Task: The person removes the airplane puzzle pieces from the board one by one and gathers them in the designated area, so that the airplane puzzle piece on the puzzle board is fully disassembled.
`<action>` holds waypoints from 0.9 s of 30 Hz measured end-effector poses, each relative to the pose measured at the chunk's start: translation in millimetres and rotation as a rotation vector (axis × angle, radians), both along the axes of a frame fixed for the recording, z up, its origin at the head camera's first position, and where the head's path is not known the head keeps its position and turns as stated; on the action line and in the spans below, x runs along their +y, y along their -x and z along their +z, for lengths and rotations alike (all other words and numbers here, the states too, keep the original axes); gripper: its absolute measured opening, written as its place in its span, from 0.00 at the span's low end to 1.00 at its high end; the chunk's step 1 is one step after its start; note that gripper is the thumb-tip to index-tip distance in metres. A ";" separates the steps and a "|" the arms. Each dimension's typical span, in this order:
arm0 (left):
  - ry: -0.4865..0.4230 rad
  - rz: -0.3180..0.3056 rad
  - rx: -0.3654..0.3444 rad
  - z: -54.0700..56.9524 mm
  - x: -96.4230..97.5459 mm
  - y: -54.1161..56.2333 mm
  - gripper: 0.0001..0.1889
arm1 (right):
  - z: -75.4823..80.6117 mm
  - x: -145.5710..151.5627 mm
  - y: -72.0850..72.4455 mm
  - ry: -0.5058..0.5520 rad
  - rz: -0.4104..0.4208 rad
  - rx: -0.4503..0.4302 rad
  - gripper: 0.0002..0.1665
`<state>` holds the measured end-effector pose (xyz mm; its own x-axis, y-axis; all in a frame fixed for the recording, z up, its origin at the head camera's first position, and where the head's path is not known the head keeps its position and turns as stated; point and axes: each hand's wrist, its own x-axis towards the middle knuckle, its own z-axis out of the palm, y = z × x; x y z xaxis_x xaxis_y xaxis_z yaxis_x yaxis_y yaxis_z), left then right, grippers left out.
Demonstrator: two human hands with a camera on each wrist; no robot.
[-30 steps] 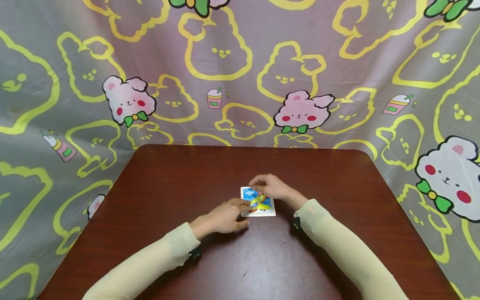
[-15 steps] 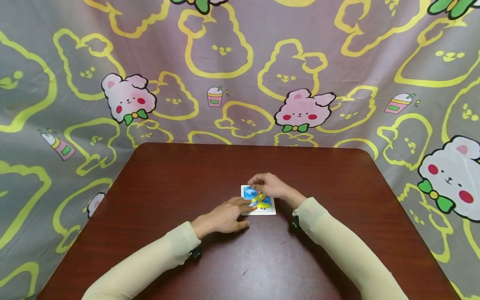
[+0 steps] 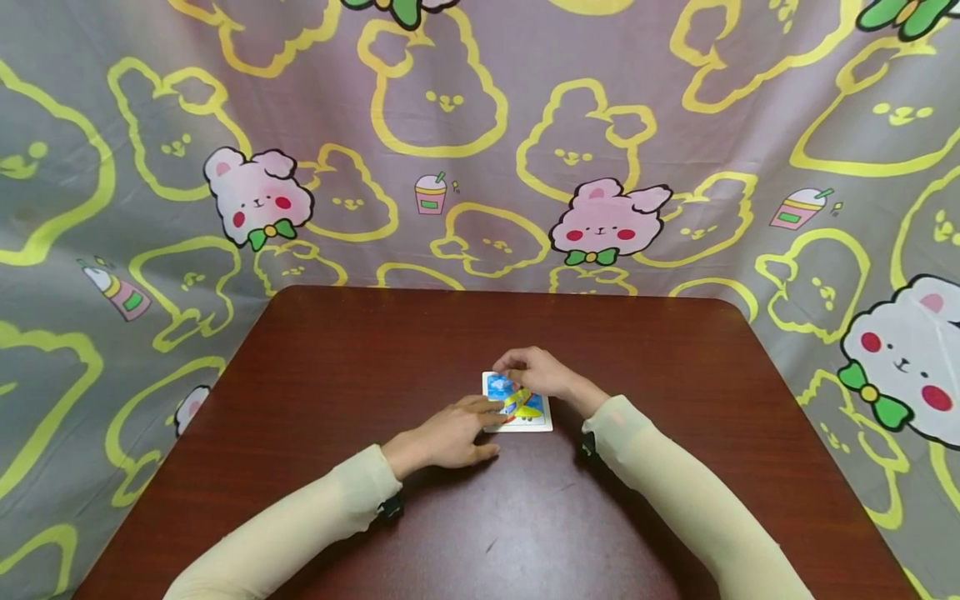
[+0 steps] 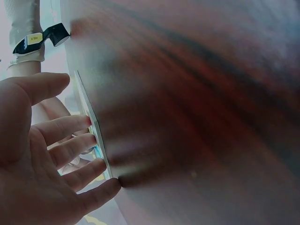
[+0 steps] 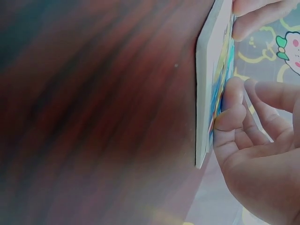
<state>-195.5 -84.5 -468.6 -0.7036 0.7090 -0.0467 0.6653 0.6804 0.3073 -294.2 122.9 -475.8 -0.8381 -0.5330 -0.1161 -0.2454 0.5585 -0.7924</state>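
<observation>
A small flat picture board (image 3: pixel 533 412) with a white border, blue sky and a yellow aeroplane-like shape lies on the brown table (image 3: pixel 360 350). The left hand (image 3: pixel 452 433) reaches over its left side with spread, fairly straight fingers; in the left wrist view the fingertips (image 4: pixel 100 164) rest along the board's edge. At the far right part of the board is the right hand (image 3: pixel 542 372). Its loosely bent fingers (image 5: pixel 232 117) touch the picture side in the right wrist view, and no separate thing shows between them. Both hands hide parts of the picture.
A grey curtain (image 3: pixel 480 75) with yellow bear outlines and pink rabbit faces hangs around the back and sides of the table. Pale sleeves (image 3: pixel 300 517) cover both forearms, and a dark wrist camera (image 3: pixel 390 505) sits under the left cuff.
The right hand has shifted very slightly left over the board. The left hand and the board stay in nearly the same place.
</observation>
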 end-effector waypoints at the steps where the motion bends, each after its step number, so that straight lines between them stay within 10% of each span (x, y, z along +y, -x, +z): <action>1: 0.001 0.000 0.002 -0.6 0.0 0.0 0.27 | 0.0 -0.1 -0.3 -0.002 -0.002 0.002 0.12; 27: 0.024 -0.009 -0.004 -2.3 -0.8 1.1 0.28 | 1.4 -5.8 -2.9 0.009 -0.042 0.069 0.11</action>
<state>-196.6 -85.3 -470.8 -0.6967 0.7143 -0.0668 0.6703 0.6813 0.2941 -291.3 117.0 -474.3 -0.8658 -0.4976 -0.0530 -0.2757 0.5628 -0.7792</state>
